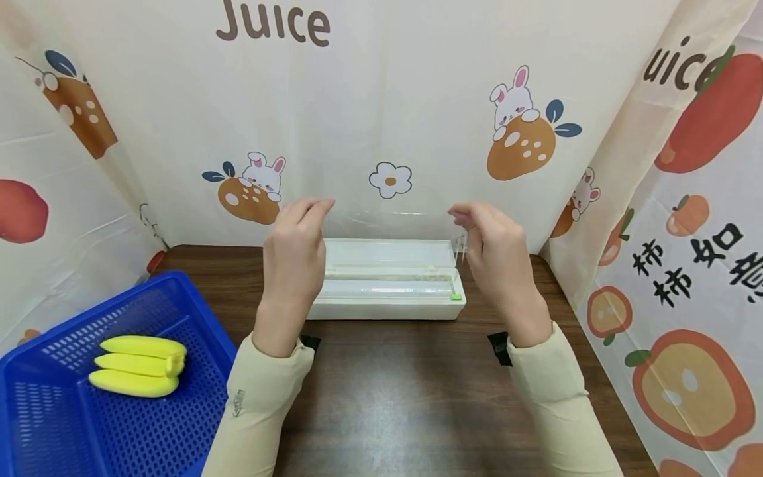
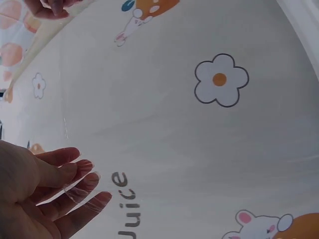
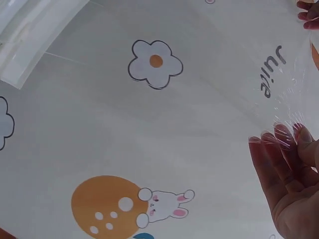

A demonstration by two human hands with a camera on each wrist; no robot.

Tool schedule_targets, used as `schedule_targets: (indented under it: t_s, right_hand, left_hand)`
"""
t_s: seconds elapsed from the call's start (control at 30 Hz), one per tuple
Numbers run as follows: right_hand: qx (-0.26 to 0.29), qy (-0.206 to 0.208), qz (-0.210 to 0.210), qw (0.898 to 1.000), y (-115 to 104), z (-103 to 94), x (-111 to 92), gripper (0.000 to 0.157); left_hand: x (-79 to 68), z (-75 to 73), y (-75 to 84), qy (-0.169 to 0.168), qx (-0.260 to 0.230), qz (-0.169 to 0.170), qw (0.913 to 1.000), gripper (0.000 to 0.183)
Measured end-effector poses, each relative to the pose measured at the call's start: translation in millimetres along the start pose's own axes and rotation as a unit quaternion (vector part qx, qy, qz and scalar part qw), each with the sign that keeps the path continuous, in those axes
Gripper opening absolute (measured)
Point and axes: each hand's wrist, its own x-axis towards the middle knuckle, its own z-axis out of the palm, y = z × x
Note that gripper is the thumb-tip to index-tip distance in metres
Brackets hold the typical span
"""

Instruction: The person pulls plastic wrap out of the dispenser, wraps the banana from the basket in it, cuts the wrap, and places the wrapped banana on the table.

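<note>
Clear cling film (image 1: 387,225) stretches between my two raised hands, above and behind a white dispenser box (image 1: 387,310). My left hand (image 1: 295,248) pinches one corner of the film between thumb and fingers; in the left wrist view the film wrinkles over the fingertips (image 2: 84,186). At the other corner, my right hand (image 1: 497,248) pinches the film, which gathers in creases near the thumb in the right wrist view. The box's lid (image 1: 390,252) stands open at the back, and a film roll (image 1: 387,289) lies inside. A green piece (image 1: 456,297) sits at the box's right end.
On the left stands a blue plastic basket (image 1: 205,338) holding a bunch of yellow bananas (image 1: 140,366). The dark wooden table (image 1: 387,397) extends in front of the box. Printed curtains (image 1: 387,99) close off the back and both sides.
</note>
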Motion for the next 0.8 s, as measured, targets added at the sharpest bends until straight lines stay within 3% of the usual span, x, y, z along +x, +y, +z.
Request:
schedule_targets:
  t_s: [0.27,0.4,0.53,0.63,0.8]
  right_hand:
    - [0.001,0.028,-0.019,0.999,-11,-16.8,-15,0.014]
    - [0.05,0.031,-0.029,0.998,-18,-21.2,-39,0.013]
    - [0.087,0.01,-0.053,0.995,-24,-20.0,-70,0.028]
    - [0.094,-0.008,-0.069,0.993,-28,-17.2,-93,0.034]
    - [0.105,-0.066,-0.066,0.99,-35,-14.1,-134,0.034]
  left_hand:
    - [-10.5,-19.5,8.1,0.022,-0.063,0.014,0.9977,0.033]
    - [-28.9,-33.1,10.1,0.009,-0.103,0.017,0.9945,0.033]
    - [-52.0,-47.4,11.4,-0.021,-0.14,0.033,0.9894,0.037]
    - [-68.5,-54.5,10.8,-0.06,-0.188,0.044,0.9794,0.039]
    - [-98.5,-57.0,3.5,-0.161,-0.271,0.035,0.9483,0.039]
